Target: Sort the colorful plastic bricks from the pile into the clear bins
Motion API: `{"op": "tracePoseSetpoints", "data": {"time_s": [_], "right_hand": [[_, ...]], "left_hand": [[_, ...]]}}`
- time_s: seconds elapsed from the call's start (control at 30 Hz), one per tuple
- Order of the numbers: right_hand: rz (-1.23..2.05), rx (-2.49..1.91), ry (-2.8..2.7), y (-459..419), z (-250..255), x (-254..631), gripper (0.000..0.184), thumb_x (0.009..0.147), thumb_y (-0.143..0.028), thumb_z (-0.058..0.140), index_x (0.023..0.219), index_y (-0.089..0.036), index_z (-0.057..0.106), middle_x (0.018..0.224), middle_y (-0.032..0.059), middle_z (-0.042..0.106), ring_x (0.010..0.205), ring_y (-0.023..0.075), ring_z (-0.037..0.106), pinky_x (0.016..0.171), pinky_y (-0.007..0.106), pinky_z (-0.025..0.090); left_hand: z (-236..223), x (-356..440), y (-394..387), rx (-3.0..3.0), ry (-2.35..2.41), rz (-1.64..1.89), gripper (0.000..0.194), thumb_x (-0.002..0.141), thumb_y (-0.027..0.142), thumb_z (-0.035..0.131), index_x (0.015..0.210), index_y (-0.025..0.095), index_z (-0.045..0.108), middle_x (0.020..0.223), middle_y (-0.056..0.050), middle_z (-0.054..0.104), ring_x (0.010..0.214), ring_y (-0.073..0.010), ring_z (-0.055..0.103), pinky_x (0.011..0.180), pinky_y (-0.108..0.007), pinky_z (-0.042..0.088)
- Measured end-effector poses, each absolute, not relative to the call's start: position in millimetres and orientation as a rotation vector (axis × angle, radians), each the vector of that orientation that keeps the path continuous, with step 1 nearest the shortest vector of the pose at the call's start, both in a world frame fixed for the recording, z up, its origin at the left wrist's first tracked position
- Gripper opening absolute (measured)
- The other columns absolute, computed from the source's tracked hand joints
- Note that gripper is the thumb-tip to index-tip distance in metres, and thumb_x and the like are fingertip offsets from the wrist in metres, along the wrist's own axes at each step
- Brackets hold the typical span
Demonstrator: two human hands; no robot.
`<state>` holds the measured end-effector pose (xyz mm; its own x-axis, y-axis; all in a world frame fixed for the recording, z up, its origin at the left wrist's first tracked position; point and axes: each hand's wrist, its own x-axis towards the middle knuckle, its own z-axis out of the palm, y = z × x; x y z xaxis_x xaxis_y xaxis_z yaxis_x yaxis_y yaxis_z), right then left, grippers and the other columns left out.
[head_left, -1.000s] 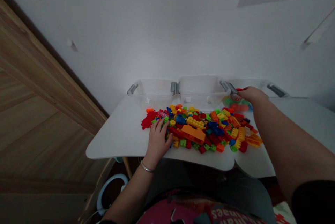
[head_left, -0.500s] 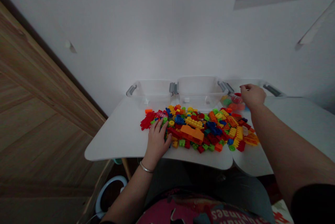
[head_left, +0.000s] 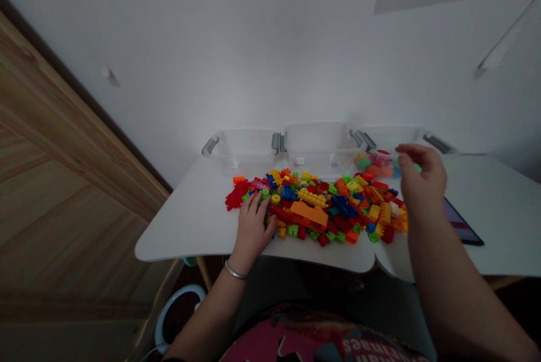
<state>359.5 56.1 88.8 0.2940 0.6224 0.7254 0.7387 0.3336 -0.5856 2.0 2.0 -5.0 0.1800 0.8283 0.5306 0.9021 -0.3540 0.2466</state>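
A heap of mixed plastic building blocks (head_left: 313,198) in red, yellow, green, blue and orange is spread over the white table. My left hand (head_left: 252,224) lies on its left part, fingers spread, near a red piece (head_left: 238,195) and a long orange block (head_left: 309,215). Raised above the heap's right end is my right hand (head_left: 424,179), its fingers loosely bent and apart from the thumb, with nothing seen between them. Behind it, the right clear bin (head_left: 391,135) holds several coloured balls and a red round piece (head_left: 382,154).
Two more clear bins, one on the left (head_left: 249,142) and one in the middle (head_left: 319,136), stand along the wall, each with a small white piece inside. A dark-edged tablet (head_left: 464,224) lies right of my right forearm, partly covered. The table's front edge (head_left: 186,256) runs close to me.
My right hand has come back from over the right bin, towards me and slightly right, and its fingers have opened. The tablet has come into sight. My left hand stays put.
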Motion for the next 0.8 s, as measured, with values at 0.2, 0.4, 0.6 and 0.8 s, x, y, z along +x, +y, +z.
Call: {"op": "tracePoseSetpoints", "data": {"time_s": [0.2,0.4,0.6,0.8], "right_hand": [[0.038,-1.408,-1.843,36,55,331,0.025,0.083,-0.038,0.052,0.094,-0.022,0.069,0.098,0.0079,0.071,0.097,0.0266,0.063,0.091,0.045,0.047],[0.104,-1.410,-2.081,32,50,286,0.026,0.087,-0.034,0.052,0.104,-0.022,0.068,0.107,0.0077,0.070,0.104,0.0251,0.061,0.096,0.042,0.044],[0.134,-1.486,-2.233,49,62,260,0.031,0.091,-0.028,0.048,0.113,-0.025,0.069,0.113,0.0063,0.070,0.105,0.0236,0.060,0.096,0.039,0.043],[0.092,-1.637,-2.313,63,69,254,0.033,0.091,-0.034,0.051,0.115,-0.023,0.070,0.109,0.0078,0.072,0.102,0.0253,0.061,0.092,0.038,0.044]], "left_hand": [[-6,2,1,-2.315,-1.734,-0.914,0.047,0.090,0.031,0.051,0.136,0.017,0.051,0.144,-0.013,0.047,0.134,-0.0317,0.039,0.112,-0.055,0.034],[-6,2,1,-2.326,-1.742,-0.908,0.049,0.091,0.031,0.050,0.137,0.017,0.049,0.145,-0.014,0.046,0.135,-0.0318,0.038,0.112,-0.057,0.033],[-5,3,0,-2.332,-1.740,-0.887,0.051,0.092,0.032,0.048,0.141,0.018,0.045,0.147,-0.014,0.045,0.135,-0.0313,0.038,0.113,-0.057,0.031],[-4,3,0,-2.322,-1.752,-0.853,0.049,0.092,0.032,0.049,0.139,0.019,0.049,0.147,-0.014,0.044,0.136,-0.0317,0.038,0.113,-0.057,0.030]]}}
